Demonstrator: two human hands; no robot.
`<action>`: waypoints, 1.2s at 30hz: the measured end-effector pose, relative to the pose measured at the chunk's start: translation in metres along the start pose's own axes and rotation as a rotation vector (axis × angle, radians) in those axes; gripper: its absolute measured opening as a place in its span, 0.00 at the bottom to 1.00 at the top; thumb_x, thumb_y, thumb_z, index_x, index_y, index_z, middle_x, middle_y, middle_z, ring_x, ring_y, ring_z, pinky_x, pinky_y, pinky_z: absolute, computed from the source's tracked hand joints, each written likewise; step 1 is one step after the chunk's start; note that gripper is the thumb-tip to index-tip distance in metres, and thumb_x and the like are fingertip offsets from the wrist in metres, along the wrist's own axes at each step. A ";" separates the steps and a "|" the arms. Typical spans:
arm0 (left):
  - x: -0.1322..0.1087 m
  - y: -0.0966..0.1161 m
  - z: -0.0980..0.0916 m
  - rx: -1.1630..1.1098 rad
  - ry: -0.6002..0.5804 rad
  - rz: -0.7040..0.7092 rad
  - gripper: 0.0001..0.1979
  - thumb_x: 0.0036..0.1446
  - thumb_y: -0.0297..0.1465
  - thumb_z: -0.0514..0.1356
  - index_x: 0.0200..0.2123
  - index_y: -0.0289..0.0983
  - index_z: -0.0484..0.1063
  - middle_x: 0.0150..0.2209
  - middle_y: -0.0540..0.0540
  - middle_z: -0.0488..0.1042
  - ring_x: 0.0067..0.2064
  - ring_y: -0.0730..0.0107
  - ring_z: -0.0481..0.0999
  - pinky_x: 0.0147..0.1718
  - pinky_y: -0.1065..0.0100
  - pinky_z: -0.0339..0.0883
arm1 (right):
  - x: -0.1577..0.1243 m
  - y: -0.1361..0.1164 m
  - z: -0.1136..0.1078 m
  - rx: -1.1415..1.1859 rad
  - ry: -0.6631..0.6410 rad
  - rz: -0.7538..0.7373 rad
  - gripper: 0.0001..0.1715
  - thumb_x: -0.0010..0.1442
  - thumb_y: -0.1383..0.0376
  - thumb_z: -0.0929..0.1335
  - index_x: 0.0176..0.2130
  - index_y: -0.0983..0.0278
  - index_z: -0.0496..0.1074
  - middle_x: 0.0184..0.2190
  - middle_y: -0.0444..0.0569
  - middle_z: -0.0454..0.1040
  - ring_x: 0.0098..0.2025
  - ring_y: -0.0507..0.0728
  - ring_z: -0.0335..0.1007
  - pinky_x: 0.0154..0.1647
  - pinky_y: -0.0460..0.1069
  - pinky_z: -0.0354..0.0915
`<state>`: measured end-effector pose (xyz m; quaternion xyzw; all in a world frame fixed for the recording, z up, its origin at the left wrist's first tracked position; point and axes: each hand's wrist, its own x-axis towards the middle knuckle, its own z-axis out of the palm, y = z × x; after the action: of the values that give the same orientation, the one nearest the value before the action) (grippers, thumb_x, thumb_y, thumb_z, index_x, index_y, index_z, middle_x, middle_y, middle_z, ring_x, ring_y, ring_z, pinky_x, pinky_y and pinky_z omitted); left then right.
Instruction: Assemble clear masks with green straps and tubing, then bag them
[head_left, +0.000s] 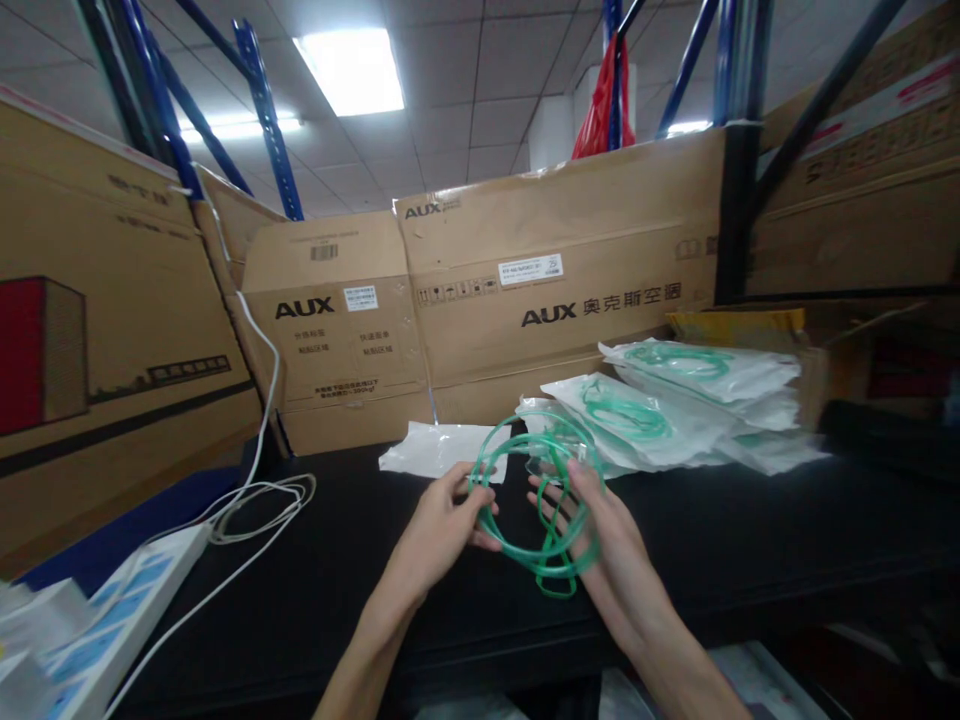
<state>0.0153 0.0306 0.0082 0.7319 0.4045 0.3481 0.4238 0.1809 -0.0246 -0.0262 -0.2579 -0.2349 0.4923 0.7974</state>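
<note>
A coil of green clear tubing (517,548) is held up between my two hands above the black tabletop. My left hand (448,520) pinches the coil's left side between thumb and fingers. On the other side, my right hand (600,520) has its thumb and fingers around the coil, slightly blurred. A darker green strap (555,590) hangs in loops inside and below the coil. Near the right thumb is a clear piece (551,460), too indistinct to name. Behind the left hand lies a white wrapper (431,450), flat on the table.
Clear-and-white packets of green tubing (630,415) are stacked at the back right. Cardboard panels (480,340) stand along the back. At left are a white power strip (127,610) and a looped white cable (259,500). Blue shelf posts (266,120) rise behind.
</note>
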 end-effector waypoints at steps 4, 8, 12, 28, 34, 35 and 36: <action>-0.004 -0.013 -0.002 0.141 -0.138 -0.016 0.19 0.62 0.41 0.59 0.50 0.35 0.75 0.30 0.48 0.80 0.24 0.65 0.81 0.28 0.68 0.72 | 0.003 0.000 -0.002 -0.032 0.057 0.001 0.36 0.47 0.58 0.82 0.53 0.63 0.74 0.39 0.48 0.84 0.44 0.58 0.82 0.49 0.49 0.78; -0.009 -0.014 -0.007 0.246 -0.204 0.024 0.18 0.63 0.45 0.59 0.41 0.37 0.79 0.19 0.51 0.76 0.26 0.62 0.80 0.31 0.69 0.69 | 0.006 -0.002 -0.003 -0.089 0.083 -0.001 0.26 0.47 0.58 0.82 0.44 0.64 0.79 0.34 0.46 0.84 0.37 0.56 0.82 0.44 0.47 0.79; -0.008 -0.007 -0.009 0.139 -0.235 0.025 0.20 0.64 0.46 0.58 0.46 0.36 0.74 0.31 0.48 0.80 0.24 0.68 0.79 0.27 0.70 0.70 | 0.001 -0.004 -0.004 -0.088 0.034 0.000 0.18 0.51 0.57 0.80 0.38 0.64 0.80 0.34 0.45 0.82 0.35 0.53 0.80 0.42 0.45 0.76; -0.015 0.010 0.000 0.053 -0.144 0.003 0.27 0.68 0.55 0.47 0.50 0.39 0.65 0.40 0.47 0.78 0.21 0.72 0.80 0.22 0.72 0.72 | -0.007 -0.010 0.000 0.053 -0.060 0.185 0.19 0.63 0.56 0.73 0.48 0.65 0.76 0.50 0.57 0.82 0.52 0.66 0.80 0.60 0.59 0.72; -0.017 0.013 0.005 0.224 -0.083 0.128 0.28 0.72 0.47 0.46 0.71 0.52 0.53 0.41 0.50 0.77 0.22 0.71 0.79 0.25 0.69 0.74 | -0.004 -0.010 -0.002 0.061 -0.031 0.159 0.25 0.61 0.60 0.75 0.56 0.63 0.72 0.53 0.55 0.80 0.51 0.68 0.81 0.57 0.63 0.74; -0.016 0.011 0.006 0.253 -0.090 0.136 0.28 0.72 0.46 0.46 0.72 0.51 0.51 0.39 0.50 0.77 0.22 0.71 0.78 0.25 0.70 0.74 | -0.004 -0.009 -0.003 0.057 -0.040 0.161 0.25 0.61 0.59 0.75 0.56 0.62 0.72 0.53 0.54 0.80 0.51 0.68 0.81 0.57 0.63 0.74; -0.015 0.009 0.008 0.284 -0.091 0.138 0.29 0.72 0.45 0.46 0.73 0.51 0.48 0.38 0.51 0.78 0.21 0.71 0.77 0.24 0.70 0.73 | -0.004 -0.009 -0.004 0.056 -0.049 0.168 0.25 0.61 0.59 0.75 0.56 0.62 0.72 0.53 0.54 0.81 0.50 0.68 0.81 0.57 0.63 0.74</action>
<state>0.0181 0.0116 0.0107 0.8254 0.3789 0.2821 0.3092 0.1875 -0.0323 -0.0239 -0.2422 -0.2178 0.5701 0.7542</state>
